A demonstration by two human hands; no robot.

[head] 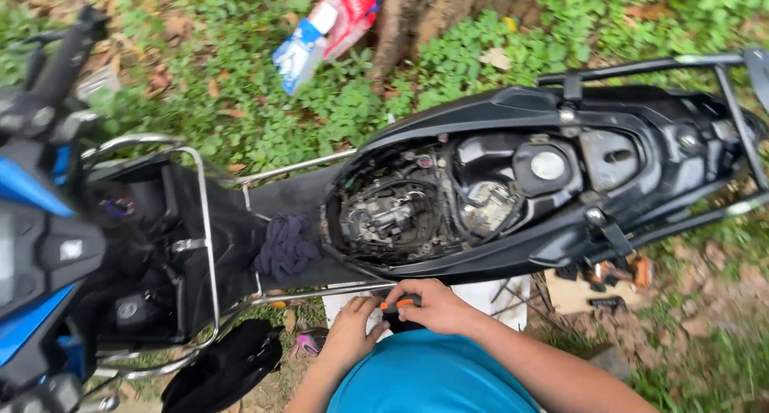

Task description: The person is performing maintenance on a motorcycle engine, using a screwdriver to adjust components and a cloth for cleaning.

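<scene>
Right hand (428, 305): my fingers wrapped round a small orange-and-black tool (398, 305), held close to my shirt.
Left hand (352, 330): fingertips pinching the tool's end — adjusting it, I'd say.
Scooter (513, 189): seat off, engine bay (400, 213) open just ahead.
Next: a firm grip, then reaching into the bay.

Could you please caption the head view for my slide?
Both hands, left hand and right hand, grip an orange-and-black tool beside an opened scooter on grass.
</scene>
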